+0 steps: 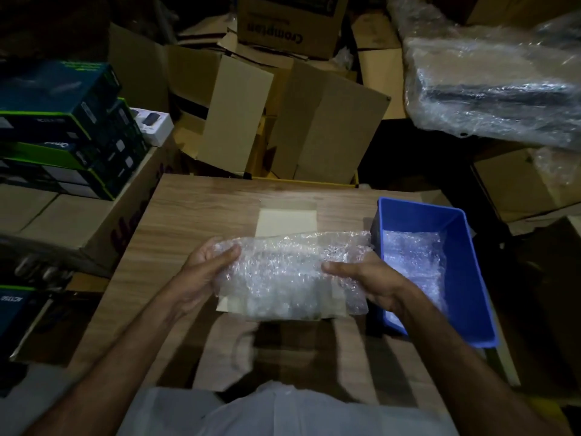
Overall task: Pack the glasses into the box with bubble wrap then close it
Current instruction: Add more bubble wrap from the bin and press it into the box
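- Nearest me I see a white shirt (283, 410) at the bottom edge, with both forearms reaching out over the wooden table (195, 215).
- My left hand (204, 272) grasps the left end of a bubble wrap bundle (292, 275), thumb on top and fingers curled beneath it.
- My right hand (371, 281) grasps the bundle's right end, thumb lying across the top.
- I cannot tell whether glasses are inside the bundle; the plastic is too cloudy.
- The bundle hangs over a small pale cardboard box (286, 220) that sits open on the table, its flaps showing in front of and behind the wrap.
- Just right of the box stands a blue plastic bin (465, 278) with more bubble wrap lying in it.
- Beyond the table sit brown cartons (314, 121), stacked dark product boxes (63, 121) at left, and a plastic-wrapped package (496, 86) at upper right.
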The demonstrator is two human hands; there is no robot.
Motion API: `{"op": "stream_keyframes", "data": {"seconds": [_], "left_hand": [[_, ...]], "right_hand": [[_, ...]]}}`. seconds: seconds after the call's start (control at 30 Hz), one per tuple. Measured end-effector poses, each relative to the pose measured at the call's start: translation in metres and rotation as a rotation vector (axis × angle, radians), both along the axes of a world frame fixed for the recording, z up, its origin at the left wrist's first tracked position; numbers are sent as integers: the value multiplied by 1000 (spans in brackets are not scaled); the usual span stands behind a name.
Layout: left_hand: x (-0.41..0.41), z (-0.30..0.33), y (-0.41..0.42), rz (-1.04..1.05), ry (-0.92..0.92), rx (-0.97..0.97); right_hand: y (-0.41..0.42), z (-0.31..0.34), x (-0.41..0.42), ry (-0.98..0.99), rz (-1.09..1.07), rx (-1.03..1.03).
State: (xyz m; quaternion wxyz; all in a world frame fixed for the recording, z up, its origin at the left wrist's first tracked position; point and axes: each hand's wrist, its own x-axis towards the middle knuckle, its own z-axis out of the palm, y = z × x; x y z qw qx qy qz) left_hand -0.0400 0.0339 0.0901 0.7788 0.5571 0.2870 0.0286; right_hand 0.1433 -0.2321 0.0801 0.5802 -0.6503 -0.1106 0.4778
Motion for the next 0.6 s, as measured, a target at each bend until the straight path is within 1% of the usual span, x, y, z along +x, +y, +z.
{"op": "stream_keyframes", "data": {"seconds": [0.03, 0.07, 0.13, 0.17, 0.2, 0.3, 0.37, 0.43, 0.53, 0.57, 0.6], "left_hand": [[-7, 6, 8, -113, 62, 39], [-13, 12, 21, -279, 129, 120], [-16, 25, 36, -675, 225, 254], [-10, 30, 33, -814, 232, 270], [0, 35, 23, -876, 218, 270], [36, 38, -13, -895, 97, 276], [50, 39, -26, -843, 29, 358], [53, 37, -27, -721, -26, 415], [44, 22, -30, -472, -69, 317], [40, 15, -32, -408, -66, 279], [38, 7, -33, -356, -64, 245]], "right_hand": [[1, 1, 2, -24, 17, 10], [2, 5, 3, -46, 37, 31], [6, 20, 6, -56, 96, 89], [9, 29, 7, -40, 137, 110], [13, 37, 8, -21, 180, 123], [27, 54, 16, 10, 197, 107], [27, 60, 20, 83, 194, 110], [19, 48, 22, 299, 85, 241], [8, 14, 0, 624, -178, 472], [8, 3, -13, 722, -224, 545], [8, -5, -27, 780, -229, 605]]}}
